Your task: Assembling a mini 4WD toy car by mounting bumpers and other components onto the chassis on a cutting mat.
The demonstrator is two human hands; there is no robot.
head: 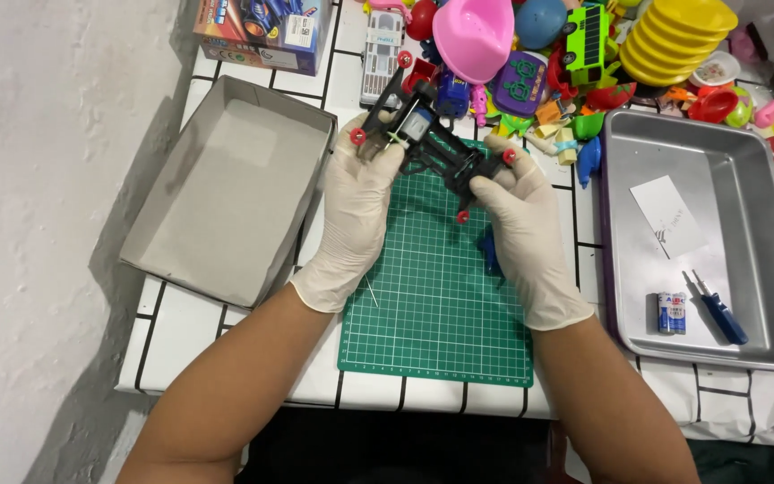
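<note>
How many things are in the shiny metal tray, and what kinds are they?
In the metal tray:
Batteries: 2, shrink-wrapped together as a pair
Screwdriver with a blue handle: 1
White paper slip: 1
Total: 4 things

Cutting mat (436, 314) sits centre on the tabletop (181, 332); open box (226, 193) at nine o'clock, metal tray (745, 179) at three holding batteries (671, 313) and screwdriver (718, 309), toy pile (584, 63) at twelve.
</note>
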